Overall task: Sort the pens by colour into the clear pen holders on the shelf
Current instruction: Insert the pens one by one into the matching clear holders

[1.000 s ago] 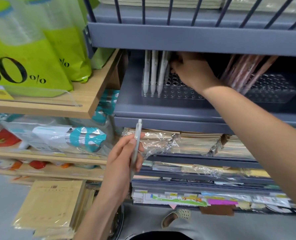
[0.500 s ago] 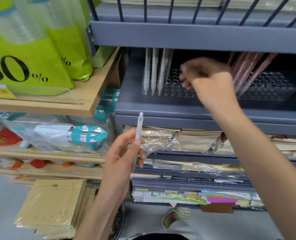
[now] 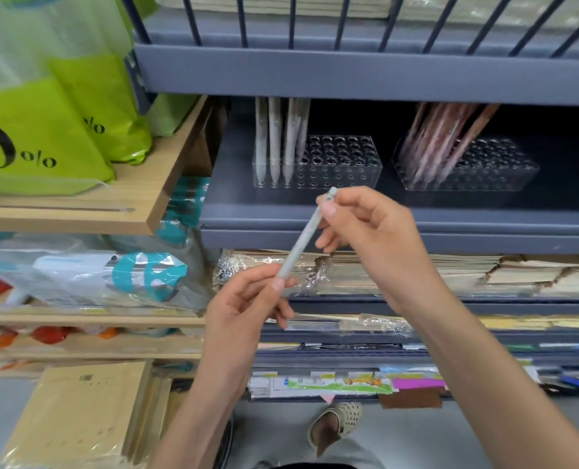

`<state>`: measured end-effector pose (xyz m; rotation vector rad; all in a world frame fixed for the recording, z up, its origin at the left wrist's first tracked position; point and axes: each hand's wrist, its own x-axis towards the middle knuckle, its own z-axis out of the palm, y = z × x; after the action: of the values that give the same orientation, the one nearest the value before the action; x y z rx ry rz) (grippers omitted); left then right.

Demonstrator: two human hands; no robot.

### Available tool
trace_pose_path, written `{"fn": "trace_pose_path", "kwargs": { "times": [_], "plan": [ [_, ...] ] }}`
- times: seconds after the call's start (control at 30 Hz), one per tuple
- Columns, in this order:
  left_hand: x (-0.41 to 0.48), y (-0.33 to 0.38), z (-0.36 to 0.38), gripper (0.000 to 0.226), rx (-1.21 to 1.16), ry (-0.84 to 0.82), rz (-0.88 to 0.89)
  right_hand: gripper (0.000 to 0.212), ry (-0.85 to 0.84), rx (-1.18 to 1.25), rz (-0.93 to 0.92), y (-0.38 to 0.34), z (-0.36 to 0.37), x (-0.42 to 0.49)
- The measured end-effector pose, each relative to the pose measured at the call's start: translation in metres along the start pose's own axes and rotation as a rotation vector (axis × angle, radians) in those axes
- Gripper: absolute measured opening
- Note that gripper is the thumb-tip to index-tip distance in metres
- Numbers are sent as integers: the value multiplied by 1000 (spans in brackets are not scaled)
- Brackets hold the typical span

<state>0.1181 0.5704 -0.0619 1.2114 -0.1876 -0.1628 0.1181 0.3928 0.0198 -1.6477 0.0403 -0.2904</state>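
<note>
A pale grey pen (image 3: 301,242) slants up to the right in front of the shelf edge. My left hand (image 3: 247,309) pinches its lower end, and my right hand (image 3: 372,238) pinches its top end by the clicker. On the blue-grey shelf (image 3: 234,198) stand two clear pen holders. The left holder (image 3: 342,164) has several pale grey pens (image 3: 274,140) upright at its left side. The right holder (image 3: 491,170) carries several pinkish-brown pens (image 3: 443,137) leaning left.
The shelf above (image 3: 349,72) hangs low over the pen tops. Green bags (image 3: 44,123) sit on a wooden shelf (image 3: 139,204) to the left. Wrapped notebooks (image 3: 450,272) fill the shelves below. A sandalled foot (image 3: 339,424) shows on the floor.
My right hand has left the left holder and come down to take the top of the pen. My left hand has tilted the pen to the right.
</note>
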Motion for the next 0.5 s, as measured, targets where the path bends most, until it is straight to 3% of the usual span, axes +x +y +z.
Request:
{"fn": "trace_pose_path", "kwargs": {
  "times": [0.13,0.2,0.37,0.5],
  "plan": [
    [3,3,6,17,83,0,36,14,-151,-93,52,7,4,-6],
    [7,7,5,16,296,-1,154,12,-140,-81,20,3,1,-1],
    [43,20,-19,27,1063,55,722,6,145,-65,-153,-18,-16,30],
    [67,7,-27,42,1400,50,790,8,294,-163,-256,-21,-22,63]
  ]
}}
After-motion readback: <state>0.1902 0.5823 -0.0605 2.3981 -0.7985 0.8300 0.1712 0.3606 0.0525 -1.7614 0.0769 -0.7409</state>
